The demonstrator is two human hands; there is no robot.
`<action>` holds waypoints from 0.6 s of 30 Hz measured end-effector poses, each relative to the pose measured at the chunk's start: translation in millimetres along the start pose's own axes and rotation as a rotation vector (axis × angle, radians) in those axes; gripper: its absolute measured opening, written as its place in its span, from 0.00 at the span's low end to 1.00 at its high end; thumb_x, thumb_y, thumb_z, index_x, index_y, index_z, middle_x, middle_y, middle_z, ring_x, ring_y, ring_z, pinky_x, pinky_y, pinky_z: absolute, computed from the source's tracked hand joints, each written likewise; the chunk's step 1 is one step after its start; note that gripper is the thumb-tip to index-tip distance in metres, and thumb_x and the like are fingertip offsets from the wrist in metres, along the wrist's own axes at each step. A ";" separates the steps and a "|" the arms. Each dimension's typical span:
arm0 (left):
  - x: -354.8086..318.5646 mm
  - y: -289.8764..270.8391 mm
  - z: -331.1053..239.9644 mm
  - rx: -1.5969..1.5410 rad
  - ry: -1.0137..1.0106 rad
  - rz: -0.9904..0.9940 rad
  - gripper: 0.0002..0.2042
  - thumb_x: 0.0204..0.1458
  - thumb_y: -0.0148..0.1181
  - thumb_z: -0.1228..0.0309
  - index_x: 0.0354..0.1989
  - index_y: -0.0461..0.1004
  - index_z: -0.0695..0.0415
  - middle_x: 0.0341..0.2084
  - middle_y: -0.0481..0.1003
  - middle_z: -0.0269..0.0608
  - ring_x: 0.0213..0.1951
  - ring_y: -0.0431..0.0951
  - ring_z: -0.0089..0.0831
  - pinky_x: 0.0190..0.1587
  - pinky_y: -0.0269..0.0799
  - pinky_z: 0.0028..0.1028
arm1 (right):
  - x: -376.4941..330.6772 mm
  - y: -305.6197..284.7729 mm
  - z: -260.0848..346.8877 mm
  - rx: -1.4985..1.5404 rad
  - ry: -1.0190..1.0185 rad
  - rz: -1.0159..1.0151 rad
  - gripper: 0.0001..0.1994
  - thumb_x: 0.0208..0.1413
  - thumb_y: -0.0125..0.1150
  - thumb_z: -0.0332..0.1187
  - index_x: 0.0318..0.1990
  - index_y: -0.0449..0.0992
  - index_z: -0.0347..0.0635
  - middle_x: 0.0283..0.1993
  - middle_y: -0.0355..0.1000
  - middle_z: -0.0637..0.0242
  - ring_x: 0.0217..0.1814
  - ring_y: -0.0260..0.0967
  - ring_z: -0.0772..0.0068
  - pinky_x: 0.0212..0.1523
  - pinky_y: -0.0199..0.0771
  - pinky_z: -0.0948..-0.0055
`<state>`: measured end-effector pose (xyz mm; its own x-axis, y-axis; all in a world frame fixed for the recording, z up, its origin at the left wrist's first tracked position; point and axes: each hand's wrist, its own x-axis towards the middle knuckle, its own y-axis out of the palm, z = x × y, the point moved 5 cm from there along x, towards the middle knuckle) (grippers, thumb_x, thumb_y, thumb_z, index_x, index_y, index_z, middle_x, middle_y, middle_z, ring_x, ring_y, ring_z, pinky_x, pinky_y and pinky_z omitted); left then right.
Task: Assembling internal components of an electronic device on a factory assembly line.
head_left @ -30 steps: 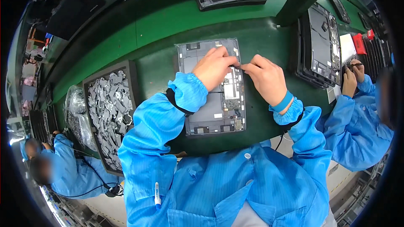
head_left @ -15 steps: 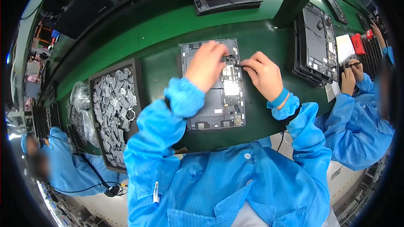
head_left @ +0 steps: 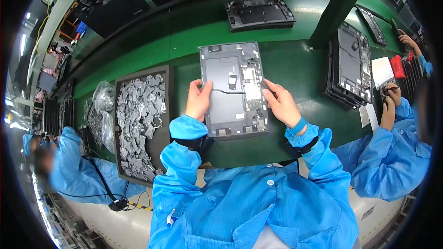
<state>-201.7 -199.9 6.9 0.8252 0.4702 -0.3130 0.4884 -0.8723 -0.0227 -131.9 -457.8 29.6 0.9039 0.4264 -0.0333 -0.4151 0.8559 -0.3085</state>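
An opened dark grey laptop casing (head_left: 221,110) with its circuit board (head_left: 251,83) exposed is in front of me on the green bench. Its left edge is pinched by my left hand (head_left: 198,102), thumb on top. My right hand (head_left: 282,105) grips the opposite edge, and a small dark object shows by its fingers, too small to name. A black cable (head_left: 228,92) runs across the casing, and a small black and white module (head_left: 232,81) lies on its bare panel.
To the left stands a dark tray (head_left: 169,101) full of small grey parts, beside clear plastic bags (head_left: 105,99). Another opened casing (head_left: 260,14) lies at the back. A stack of casings (head_left: 348,62) stands right, near a green post (head_left: 337,9). Co-workers in blue sit on both sides.
My left hand has moved down and left from the casing's upper part to its left edge. My right hand has come down from the upper board to the right edge. The view has shifted.
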 end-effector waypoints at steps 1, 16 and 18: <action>3.0 1.5 -15.0 -0.049 0.083 -0.075 0.27 0.60 0.56 0.62 0.59 0.58 0.69 0.42 0.74 0.46 0.42 0.74 0.28 0.46 0.70 0.28 | 4.1 0.3 3.0 0.078 -0.006 -0.015 0.21 0.62 0.55 0.37 0.58 0.69 0.33 0.36 0.75 0.61 0.27 0.69 0.76 0.32 0.71 0.74; 242.0 -136.0 -57.9 -0.103 -0.064 -0.582 0.33 0.48 0.68 0.54 0.51 0.67 0.72 0.45 0.75 0.49 0.41 0.77 0.46 0.44 0.76 0.39 | -49.3 13.6 2.7 0.217 0.105 0.376 0.14 0.64 0.52 0.35 0.54 0.74 0.42 0.34 0.74 0.75 0.30 0.61 0.87 0.31 0.64 0.83; 233.2 -129.1 -79.4 0.407 -0.003 -0.963 0.29 0.44 0.68 0.60 0.47 0.70 0.72 0.45 0.74 0.59 0.42 0.76 0.56 0.46 0.74 0.43 | -50.1 12.0 0.2 0.224 0.122 0.375 0.14 0.64 0.52 0.35 0.54 0.74 0.41 0.34 0.74 0.75 0.30 0.62 0.86 0.31 0.65 0.81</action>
<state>-49.8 32.9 12.2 0.1368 0.9906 0.0046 0.8063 -0.1087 -0.5815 -182.2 -468.9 27.7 0.6865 0.6932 -0.2196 -0.7164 0.6965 -0.0410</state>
